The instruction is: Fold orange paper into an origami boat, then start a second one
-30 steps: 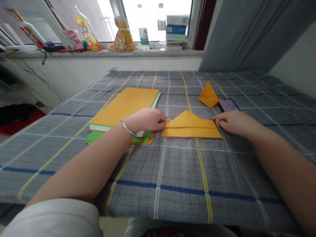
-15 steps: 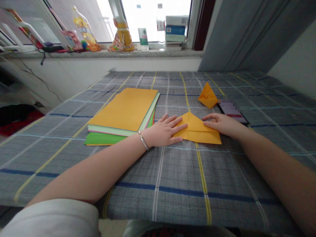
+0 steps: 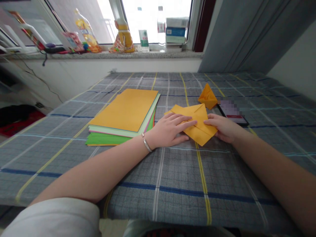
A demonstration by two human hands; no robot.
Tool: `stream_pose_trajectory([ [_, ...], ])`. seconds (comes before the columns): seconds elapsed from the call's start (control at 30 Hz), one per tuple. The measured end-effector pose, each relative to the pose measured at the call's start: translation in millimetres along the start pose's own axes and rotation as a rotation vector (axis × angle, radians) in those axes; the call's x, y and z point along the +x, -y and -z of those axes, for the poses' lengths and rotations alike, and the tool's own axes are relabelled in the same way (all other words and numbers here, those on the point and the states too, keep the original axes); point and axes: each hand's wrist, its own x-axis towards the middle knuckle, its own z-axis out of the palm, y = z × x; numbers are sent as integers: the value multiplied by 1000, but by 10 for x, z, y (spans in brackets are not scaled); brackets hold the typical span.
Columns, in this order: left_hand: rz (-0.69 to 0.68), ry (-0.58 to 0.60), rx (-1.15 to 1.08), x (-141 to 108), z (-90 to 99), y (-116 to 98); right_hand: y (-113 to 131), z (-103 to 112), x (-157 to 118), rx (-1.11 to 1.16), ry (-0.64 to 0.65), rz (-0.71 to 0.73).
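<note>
A folded piece of orange paper (image 3: 198,124) lies at an angle on the checked tablecloth, its corners pointing in different directions. My left hand (image 3: 170,130), with a silver bangle (image 3: 146,143) on the wrist, rests on its left side, fingertips across the fold. From the right, my right hand (image 3: 220,127) holds the opposite edge, fingers on top of the paper. A small folded orange paper shape (image 3: 207,96) stands just beyond the hands. To the left of my left hand lies a stack of coloured paper (image 3: 123,110), orange on top.
A smartphone (image 3: 233,112) with a pixelated screen lies beyond my right hand. The checked cloth (image 3: 180,184) covers the table. Bottles, boxes and packets stand on the windowsill (image 3: 103,55) at the far side, and a grey curtain (image 3: 242,33) hangs at the right.
The folded paper has turned and been lifted into a new orientation, its point no longer facing away. Both hands have closed in on it, and my right hand has moved onto its right edge.
</note>
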Motion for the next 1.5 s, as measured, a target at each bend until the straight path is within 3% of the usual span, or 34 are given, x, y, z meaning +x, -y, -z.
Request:
stream_pose_trajectory([
  [0.07,13,-26,-17,10,-13,-23,7,-97,-35,179,39,-1],
  [0.17,19,-56,-40,18,-27,-34,-11,-207,-57,270,63,64],
  [0.4,-9,-96,76,11,-60,-47,-109,-263,-24,285,204,92],
  [0.63,9,-218,65,-48,-4,20,-90,-141,-23,139,295,90],
  [0.73,53,-319,-1,-82,-8,111,-119,-78,22,32,201,113],
  [0.87,104,-407,-127,-109,-31,214,-201,1,134,-108,-133,211],
  [1.07,111,-363,-271,-118,-17,273,-257,190,232,-446,-455,449],
  [1.3,136,-401,-451,-85,-64,366,-282,348,290,-772,-456,620],
  [1.4,166,-426,-517,-82,-96,409,-252,365,270,-779,-463,622],
  [1.5,288,-434,-573,-88,-114,432,-204,387,252,-767,-456,615],
])
